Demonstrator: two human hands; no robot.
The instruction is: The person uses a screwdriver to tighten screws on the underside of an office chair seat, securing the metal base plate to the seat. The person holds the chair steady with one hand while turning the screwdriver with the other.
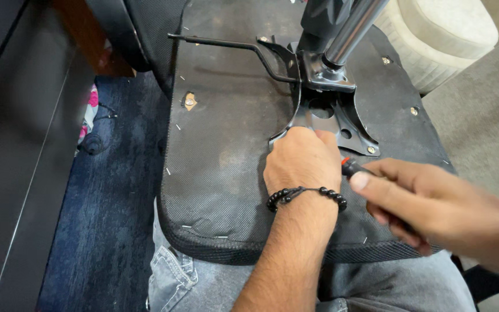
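Left hand, knuckles up and wrist bearing a black bead bracelet, is curled closed over the near edge of the black metal mounting plate at the middle of the upturned chair seat; its fingertips are hidden. Right hand, coming in from the seat's right edge, grips a black-and-orange screwdriver; the tip is covered by the left hand. Chrome column is cut off at top. No labels legible.
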